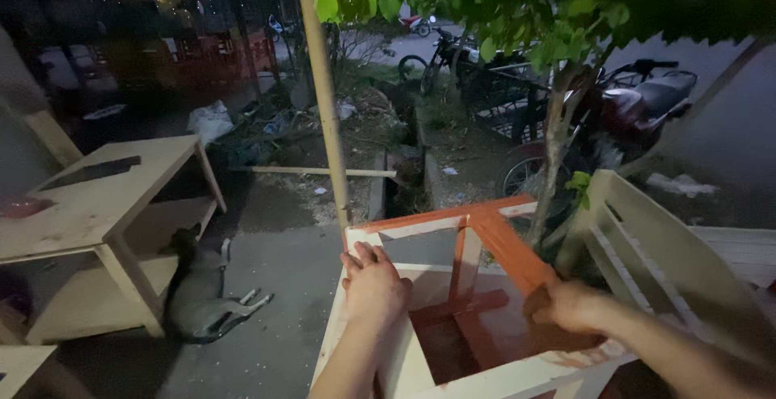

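Observation:
A wooden frame piece, like an overturned stool or small table, stands in front of me, cream-coloured with parts painted orange-red. My left hand grips its near left rail from above, fingers wrapped over the edge. My right hand is blurred and rests against the orange-red diagonal board on the right side, fingers closed on something I cannot make out.
A bare wooden table stands at the left with a dog lying beside it on the concrete. A bamboo pole rises behind the frame. A white slatted panel, a thin tree and parked motorcycles are at the right.

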Demonstrator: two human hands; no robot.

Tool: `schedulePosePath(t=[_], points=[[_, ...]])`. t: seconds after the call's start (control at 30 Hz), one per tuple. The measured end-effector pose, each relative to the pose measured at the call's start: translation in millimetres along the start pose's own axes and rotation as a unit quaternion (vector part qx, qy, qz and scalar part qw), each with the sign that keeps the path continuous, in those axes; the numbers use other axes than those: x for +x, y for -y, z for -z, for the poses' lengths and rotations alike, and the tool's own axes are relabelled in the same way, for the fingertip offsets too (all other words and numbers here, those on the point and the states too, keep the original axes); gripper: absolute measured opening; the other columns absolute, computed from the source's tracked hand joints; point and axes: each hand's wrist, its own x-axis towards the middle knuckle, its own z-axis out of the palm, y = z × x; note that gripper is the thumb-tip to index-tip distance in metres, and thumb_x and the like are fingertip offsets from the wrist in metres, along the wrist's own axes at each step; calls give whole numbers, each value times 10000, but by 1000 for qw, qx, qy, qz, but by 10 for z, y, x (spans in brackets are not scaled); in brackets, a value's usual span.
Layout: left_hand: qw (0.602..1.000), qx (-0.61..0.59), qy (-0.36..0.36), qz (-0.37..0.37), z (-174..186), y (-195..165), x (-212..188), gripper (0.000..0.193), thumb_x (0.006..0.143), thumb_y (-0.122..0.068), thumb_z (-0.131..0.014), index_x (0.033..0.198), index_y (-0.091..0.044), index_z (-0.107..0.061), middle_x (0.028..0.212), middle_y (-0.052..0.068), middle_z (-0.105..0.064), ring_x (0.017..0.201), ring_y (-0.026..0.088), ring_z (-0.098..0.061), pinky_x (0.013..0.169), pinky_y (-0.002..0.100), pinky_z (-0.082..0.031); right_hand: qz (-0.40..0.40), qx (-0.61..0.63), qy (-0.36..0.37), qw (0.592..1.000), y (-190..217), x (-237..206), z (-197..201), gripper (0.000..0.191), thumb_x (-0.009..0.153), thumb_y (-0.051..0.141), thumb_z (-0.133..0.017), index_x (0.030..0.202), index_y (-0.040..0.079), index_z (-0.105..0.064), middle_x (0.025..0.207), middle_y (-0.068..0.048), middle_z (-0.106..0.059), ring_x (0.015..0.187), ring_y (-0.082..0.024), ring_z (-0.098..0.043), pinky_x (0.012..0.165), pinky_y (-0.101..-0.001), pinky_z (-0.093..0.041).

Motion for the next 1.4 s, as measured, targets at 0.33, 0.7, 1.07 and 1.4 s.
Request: schedulePosePath(t=[0.33,0.7,1.07,1.4], points=[[997,47,68,-11,233,-47,-172,938,881,-384,-710,1598,-56,-202,1705,77,-147,1510,577,-84,1145,535,-417,-1,-83,-84,993,686,468,231,621,984,572,-536,1471,189,-494,1427,-161,-619,1273,-379,-604,1081,-465,-484],[995,58,76,1,190,48,-129,920,887,-358,-667,1604,-63,-173,1702,67,-141,1504,580,-96,1188,494,-362,-15,-104,-149,983,1405,1249,670,681,992,436,-547,1533,49,-402,1471,-187,-554,1302,-369,-583,1102,-553,-426],[999,30,42,15,231,-25,-146,855,867,-322,-656,1590,-99,-258,1707,19,-176,1527,540,-110,1156,534,-393,-22,437,-100,894,519,1136,928,783,970,615,-448,1588,173,-255,1622,-84,-296,1460,-309,-321,1157,-590,-303],[974,-177,-24,-137,-154,94,174,669,946,-376,-630,1544,-153,-431,1594,92,-459,1484,342,-460,1236,468,-320,216,729,18,650,838,-69,1454,694,975,582,-410,1505,137,-467,1533,-49,-526,1398,-257,-495,1141,-502,-397]])
